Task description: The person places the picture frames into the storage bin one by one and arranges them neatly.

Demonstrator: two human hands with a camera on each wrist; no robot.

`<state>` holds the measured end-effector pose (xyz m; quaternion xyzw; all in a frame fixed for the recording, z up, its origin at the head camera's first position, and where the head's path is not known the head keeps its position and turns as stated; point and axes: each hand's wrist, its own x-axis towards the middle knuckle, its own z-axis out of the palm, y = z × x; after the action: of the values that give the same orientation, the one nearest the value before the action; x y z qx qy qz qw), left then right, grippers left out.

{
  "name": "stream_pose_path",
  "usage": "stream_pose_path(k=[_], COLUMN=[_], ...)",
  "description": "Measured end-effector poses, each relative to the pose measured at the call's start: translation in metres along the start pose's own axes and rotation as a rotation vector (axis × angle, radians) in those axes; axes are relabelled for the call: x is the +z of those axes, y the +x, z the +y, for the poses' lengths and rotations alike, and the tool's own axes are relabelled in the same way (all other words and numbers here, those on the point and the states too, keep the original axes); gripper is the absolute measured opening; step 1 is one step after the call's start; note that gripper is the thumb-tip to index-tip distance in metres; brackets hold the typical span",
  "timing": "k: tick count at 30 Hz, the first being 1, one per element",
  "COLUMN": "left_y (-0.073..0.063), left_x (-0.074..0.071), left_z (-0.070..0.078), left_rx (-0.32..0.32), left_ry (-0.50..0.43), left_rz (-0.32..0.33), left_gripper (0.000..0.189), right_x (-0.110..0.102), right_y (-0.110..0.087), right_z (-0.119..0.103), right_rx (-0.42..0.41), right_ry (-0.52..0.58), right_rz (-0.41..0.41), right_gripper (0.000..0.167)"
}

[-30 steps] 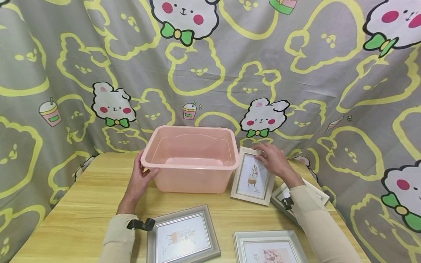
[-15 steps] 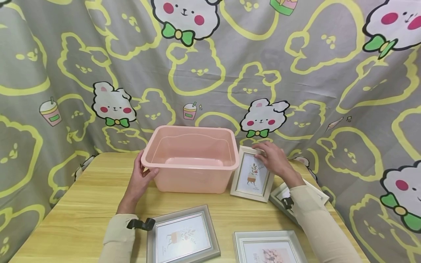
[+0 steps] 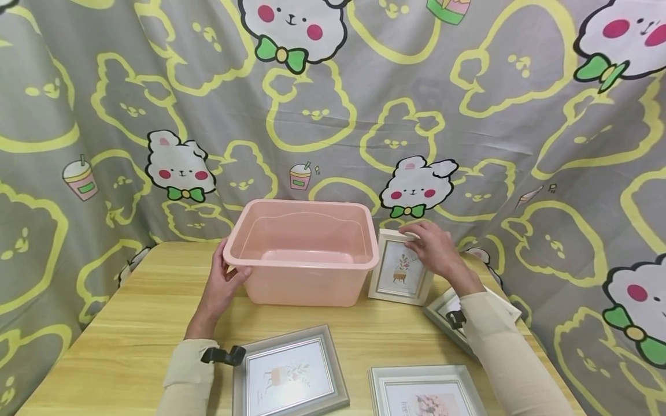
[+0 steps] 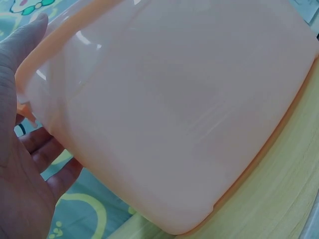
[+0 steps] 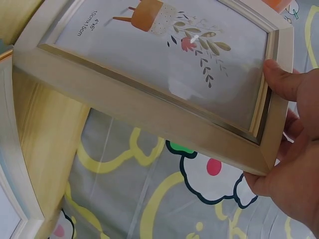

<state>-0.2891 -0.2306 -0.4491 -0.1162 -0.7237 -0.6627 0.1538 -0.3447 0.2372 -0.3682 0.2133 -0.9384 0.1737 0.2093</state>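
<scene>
A pink plastic bin (image 3: 302, 283) stands at the back of the wooden table. My left hand (image 3: 221, 289) grips its left rim, the thumb over the edge and the fingers beneath it, as the left wrist view shows. My right hand (image 3: 437, 251) pinches the top edge of a cream picture frame (image 5: 139, 94), thumb on the front and fingers behind. That frame stands nearly upright just right of the bin, its plant print facing me. The bin's inside shows nothing in it.
A grey-beige picture frame (image 3: 340, 381) lies at the front middle, and a pale one (image 3: 463, 378) to its right. More frames (image 3: 450, 323) lie partly under my right forearm. A patterned curtain (image 3: 333, 133) hangs behind the table (image 3: 130, 335).
My right hand has tilted the cream frame more upright, and its bottom edge has shifted back along the bin's side. The left hand and the bin have stayed put.
</scene>
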Motion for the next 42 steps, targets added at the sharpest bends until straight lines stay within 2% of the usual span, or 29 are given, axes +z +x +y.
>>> stream_pose_path(k=[14,17,24,26,31,42], left_y=[0.0004,0.0002,0.0007,0.0008,0.0009,0.0014], left_x=[-0.0003,-0.0002,0.0004,0.0006,0.0004,-0.0003], left_z=[-0.0019,-0.0019,-0.0016,-0.0013,-0.0006,-0.0020], left_rx=[0.004,0.009,0.020,0.021,0.014,0.005], left_ry=[0.012,0.010,0.002,0.003,0.007,0.019], left_rz=[0.001,0.000,-0.005,-0.005,-0.005,-0.003], left_gripper=[0.084,0.084,0.084,0.084,0.084,0.086], right_x=[-0.0021,-0.0027,-0.0062,-0.0072,-0.0077,-0.0073], right_y=[-0.0024,-0.0020,0.0005,0.0010,0.0004,-0.0013], right_z=[-0.0035,-0.0032,0.0014,0.0023,0.0020,-0.0018], right_rx=[0.001,-0.028,-0.185,-0.206,-0.195,-0.117], right_ry=[-0.049,-0.063,-0.089,-0.090,-0.089,-0.098], right_rz=[-0.011,-0.006,-0.026,-0.038,-0.051,-0.039], right_gripper=[0.029,0.029,0.030,0.030,0.030,0.030])
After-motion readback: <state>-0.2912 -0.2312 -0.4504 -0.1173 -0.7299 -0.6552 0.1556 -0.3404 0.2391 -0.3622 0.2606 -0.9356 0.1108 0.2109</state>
